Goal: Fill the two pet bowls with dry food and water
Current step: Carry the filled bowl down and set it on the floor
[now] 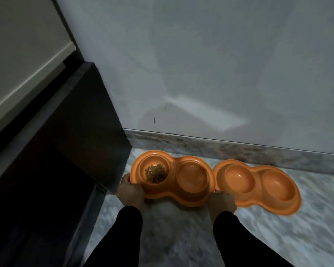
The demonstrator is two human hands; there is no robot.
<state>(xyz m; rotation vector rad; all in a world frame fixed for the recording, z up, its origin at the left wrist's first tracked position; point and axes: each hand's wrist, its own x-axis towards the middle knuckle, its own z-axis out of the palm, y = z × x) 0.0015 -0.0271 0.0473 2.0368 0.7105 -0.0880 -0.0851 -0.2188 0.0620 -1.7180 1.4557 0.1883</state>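
Observation:
Two orange double pet bowls lie on the marble floor by the wall. The left bowl (174, 197) holds a heap of dry food (155, 173) in its left cup; its right cup (192, 176) looks bare. My left hand (129, 191) grips this bowl's left rim and my right hand (221, 202) grips its near right edge. The right bowl (258, 204) sits apart from both hands, touching the first bowl's right side, and both of its cups look bare. I see no water for certain.
A dark cabinet (69, 132) stands close on the left, its corner beside the left bowl. A pale wall (220, 74) with a marble skirting (239, 149) runs just behind the bowls. Marble floor (258, 237) spreads near and right.

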